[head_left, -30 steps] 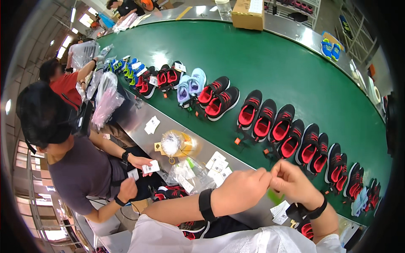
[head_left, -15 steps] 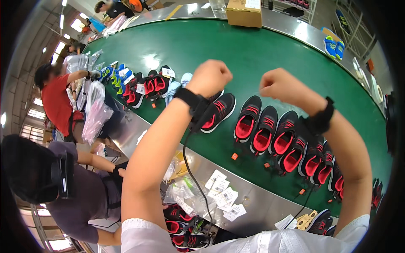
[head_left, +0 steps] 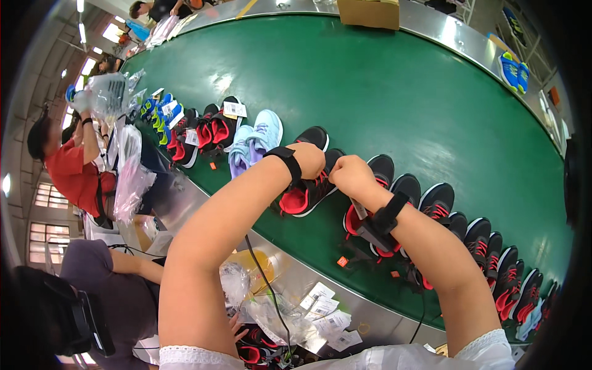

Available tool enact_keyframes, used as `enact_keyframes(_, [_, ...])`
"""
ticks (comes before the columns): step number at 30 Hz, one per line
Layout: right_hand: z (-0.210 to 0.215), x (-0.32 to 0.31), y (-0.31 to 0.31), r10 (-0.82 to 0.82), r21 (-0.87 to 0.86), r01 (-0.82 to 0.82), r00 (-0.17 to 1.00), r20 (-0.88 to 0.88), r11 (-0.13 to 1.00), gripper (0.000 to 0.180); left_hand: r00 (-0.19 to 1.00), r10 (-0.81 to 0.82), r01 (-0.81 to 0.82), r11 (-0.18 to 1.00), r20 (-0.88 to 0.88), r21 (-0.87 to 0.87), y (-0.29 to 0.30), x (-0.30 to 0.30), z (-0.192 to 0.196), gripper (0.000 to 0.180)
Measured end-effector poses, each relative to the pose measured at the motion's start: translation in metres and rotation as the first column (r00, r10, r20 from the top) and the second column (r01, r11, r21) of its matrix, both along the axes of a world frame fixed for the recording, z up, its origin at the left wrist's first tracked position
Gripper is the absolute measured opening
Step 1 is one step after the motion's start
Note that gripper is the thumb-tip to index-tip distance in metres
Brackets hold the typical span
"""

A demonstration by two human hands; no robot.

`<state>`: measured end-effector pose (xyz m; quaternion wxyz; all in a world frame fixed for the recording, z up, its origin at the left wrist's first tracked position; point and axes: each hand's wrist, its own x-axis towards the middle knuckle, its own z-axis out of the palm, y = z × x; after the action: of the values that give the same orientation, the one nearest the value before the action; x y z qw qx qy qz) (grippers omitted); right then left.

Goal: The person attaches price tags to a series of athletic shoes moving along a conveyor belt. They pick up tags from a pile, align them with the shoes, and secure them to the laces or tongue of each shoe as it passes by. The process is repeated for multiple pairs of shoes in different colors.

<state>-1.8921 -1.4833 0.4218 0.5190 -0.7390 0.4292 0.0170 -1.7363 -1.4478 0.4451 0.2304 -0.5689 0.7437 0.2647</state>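
Observation:
Both my hands are closed and close together over a black sneaker with red laces and lining on the green table. My left hand is above its laces, partly hiding it. My right hand is curled at the shoe's right side, near the black sneakers lined up toward the right. Whatever the fingers pinch, if anything, is hidden or too small to make out. Left of my left hand stands a pair of light blue sneakers. Black straps with small devices circle both wrists.
Tagged black-red sneakers and blue-green ones stand farther left. White paper tags and plastic bags lie on the metal ledge. A person in red and one in dark purple are at left. A cardboard box sits across the table.
My two fists were apart above the table; they have come down and together over the sneaker. The person in red has raised a hand with a shoe and clear bag. The view has shifted.

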Motion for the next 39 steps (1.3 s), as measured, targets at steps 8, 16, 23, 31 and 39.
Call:
enact_keyframes(8, [-0.015,0.012,0.02,-0.041,-0.089,0.054,0.988,0.147,0.995,0.016,0.921,0.133,-0.231,0.943,-0.366,-0.239,0.03,0.013,0.003,0.01])
enact_keyframes(16, [-0.033,0.016,0.029,-0.406,0.563,0.134,0.825,0.393,0.816,0.008,0.789,0.407,-0.56,0.785,-0.46,-0.266,0.049,0.011,0.004,0.014])
enact_keyframes(23, [-0.044,0.016,0.023,-0.382,0.51,0.14,0.829,0.407,0.848,0.022,0.777,0.326,-0.559,0.752,-0.538,-0.35,0.055,0.014,-0.008,0.011])
enact_keyframes(31, [-0.016,0.017,0.006,-0.167,-0.054,0.225,0.845,0.508,0.973,0.022,0.38,0.629,-0.866,0.5,-0.678,-0.022,0.057,-0.007,0.006,0.012])
enact_keyframes(39, [-0.015,0.0,-0.008,-0.586,0.807,-0.087,0.642,0.493,0.584,0.027,-0.038,0.627,-0.934,0.254,-0.778,0.25,0.063,-0.018,-0.001,0.008])
